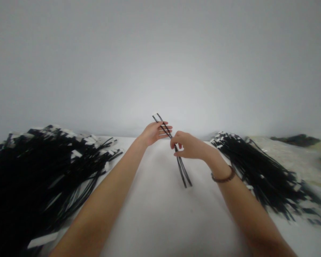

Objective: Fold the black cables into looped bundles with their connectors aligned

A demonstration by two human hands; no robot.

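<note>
Two bare forearms reach up the middle of a white tabletop. The left hand, fingers partly open, holds a small bunch of long, thin black cable ties just below a white tag at the top. The right hand, curled nearly shut, pinches the same bunch lower down, hiding part of the strands. The lower ends hang over the tabletop. A heaped pile of white-tagged black ties fills the left edge, a smaller pile lies at the right edge – both too tangled to count. A brown beaded bracelet circles the right wrist.
</note>
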